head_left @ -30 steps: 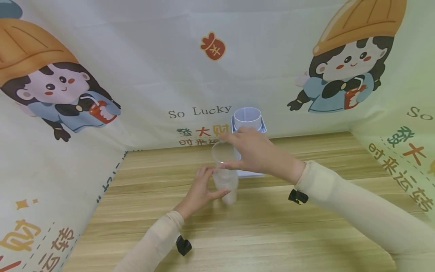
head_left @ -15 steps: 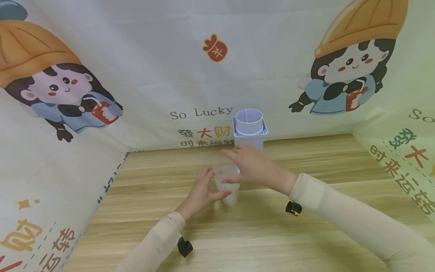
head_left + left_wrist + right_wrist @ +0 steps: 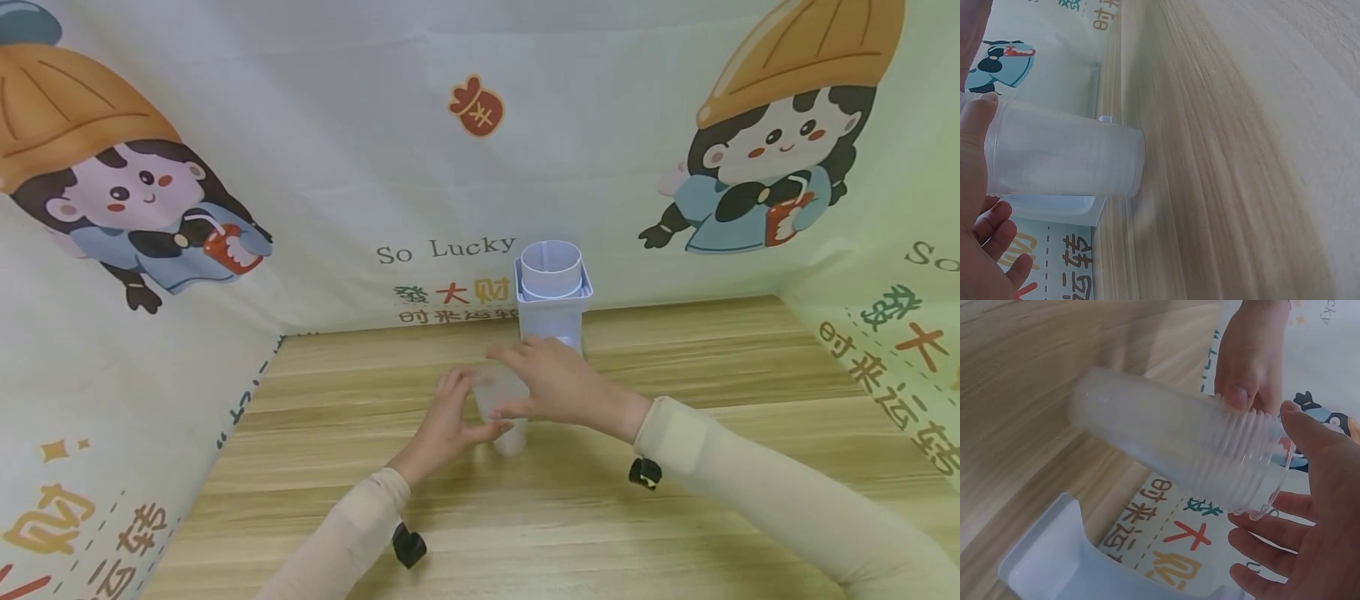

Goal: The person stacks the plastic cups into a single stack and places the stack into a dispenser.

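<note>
A stack of clear plastic cups (image 3: 495,392) is between my two hands near the middle of the table, rims up; in the right wrist view several nested rims show at the top of the stack (image 3: 1166,444). My left hand (image 3: 446,425) grips the stack at its side, thumb toward me. At the top rim, my right hand (image 3: 558,379) holds the uppermost cup between thumb and fingers. The left wrist view shows the cups (image 3: 1066,150) with their base close to the wood; whether it touches is unclear.
Just behind the cups a pale blue plastic stand (image 3: 551,312) with a round tube (image 3: 551,267) on top is set against the printed cloth backdrop (image 3: 360,150). The wood-grain table (image 3: 337,400) stretches to cloth walls on both sides.
My right hand has come down with a clear cup, which now sits nested in the stack. The left hand has kept its grip in nearly the same place.
</note>
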Motion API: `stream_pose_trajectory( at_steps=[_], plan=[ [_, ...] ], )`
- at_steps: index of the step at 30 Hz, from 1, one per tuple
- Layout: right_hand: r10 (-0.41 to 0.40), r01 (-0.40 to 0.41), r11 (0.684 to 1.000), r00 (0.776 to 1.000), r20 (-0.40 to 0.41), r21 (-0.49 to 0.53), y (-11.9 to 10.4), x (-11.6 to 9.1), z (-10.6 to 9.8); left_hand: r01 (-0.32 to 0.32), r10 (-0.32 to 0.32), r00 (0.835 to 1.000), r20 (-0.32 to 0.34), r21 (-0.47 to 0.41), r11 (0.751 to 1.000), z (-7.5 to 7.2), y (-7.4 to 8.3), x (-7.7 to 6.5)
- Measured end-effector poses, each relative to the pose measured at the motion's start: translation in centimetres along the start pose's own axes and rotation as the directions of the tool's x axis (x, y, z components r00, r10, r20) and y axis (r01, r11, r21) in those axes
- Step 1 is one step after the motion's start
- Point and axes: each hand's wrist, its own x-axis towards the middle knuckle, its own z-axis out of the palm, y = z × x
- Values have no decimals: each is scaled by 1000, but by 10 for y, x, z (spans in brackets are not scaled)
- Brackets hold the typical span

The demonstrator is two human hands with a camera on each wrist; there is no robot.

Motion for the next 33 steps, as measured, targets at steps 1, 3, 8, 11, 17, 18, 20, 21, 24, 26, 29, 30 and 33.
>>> stream_pose_trajectory(
  at_steps=[1,3,8,11,17,18,20,21,24,26,29,30,33],
  plan=[
    [-2,2,1000,1000,1,2,0,0,1,1,-1,1000,0,3,1000,0,0,0],
    [-4,4,1000,1000,-2,2,1,-1,3,7,-7,1000,4,6,1000,0,-1,0],
    [5,-5,1000,1000,-11,8,3,-2,9,29,-29,999,20,1,1000,-1,0,0],
    [14,-13,1000,1000,-23,23,4,-3,12,34,-34,999,18,-2,999,-1,0,0],
    [77,-71,989,996,-39,132,5,-10,20,14,-14,1000,-5,13,1000,1,0,-2],
    [95,-87,983,995,-41,160,5,-12,22,10,-10,1000,-9,13,1000,2,-1,-2],
    [139,-126,966,990,-40,226,6,-17,26,9,-9,1000,-9,7,1000,4,-1,-3],
    [163,-147,954,986,-39,261,6,-19,29,14,-14,1000,-6,-1,1000,5,-2,-4],
    [214,-183,924,975,-58,335,4,-24,35,31,-31,999,-10,-20,999,7,-3,-6],
    [232,-187,915,969,-87,358,3,-26,38,44,-44,999,-11,-37,998,9,-3,-7],
    [237,-168,909,961,-143,381,3,-28,41,52,-53,998,-20,-46,998,9,-1,-6],
    [239,-163,908,958,-159,386,4,-28,41,52,-53,998,-24,-51,997,9,0,-5],
    [242,-145,907,948,-206,396,6,-28,40,33,-36,998,-43,-56,998,6,5,0]
  ],
)
